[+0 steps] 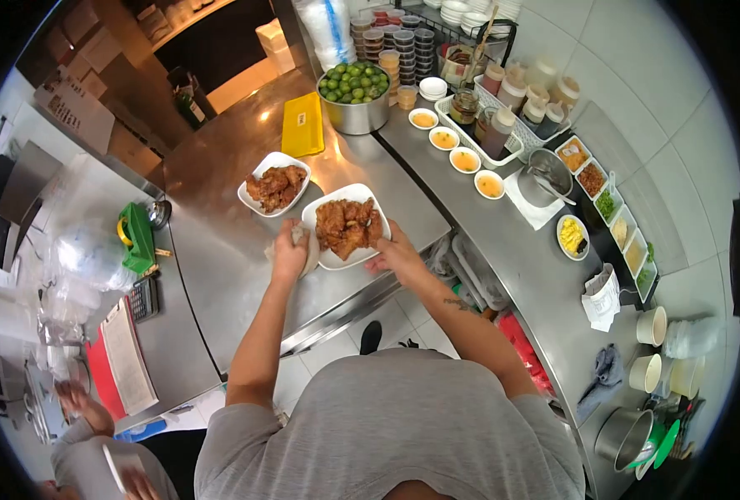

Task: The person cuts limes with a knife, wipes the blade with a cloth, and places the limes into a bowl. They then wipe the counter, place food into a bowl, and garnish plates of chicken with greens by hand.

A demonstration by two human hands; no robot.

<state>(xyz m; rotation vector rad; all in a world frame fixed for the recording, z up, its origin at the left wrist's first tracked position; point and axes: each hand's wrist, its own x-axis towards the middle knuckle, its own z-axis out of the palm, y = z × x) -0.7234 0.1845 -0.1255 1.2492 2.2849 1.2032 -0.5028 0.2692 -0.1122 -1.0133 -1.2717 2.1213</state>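
Both of my hands hold a white dish of brown fried meat (347, 227) over the steel counter (220, 250). My left hand (291, 254) is closed on its left side, with a pale cloth (309, 252) between palm and dish. On the right side, my right hand (398, 252) grips the rim with bent fingers. Just up and left of it sits a second white dish of similar meat (277, 188), untouched by either hand.
A pot of green limes (353, 93) and a yellow tray (303, 125) stand behind the dishes. Small soup bowls (465, 160) line the right counter beside a sauce basket (516, 148). At lower left are a clipboard (128, 357) and another person (107, 454).
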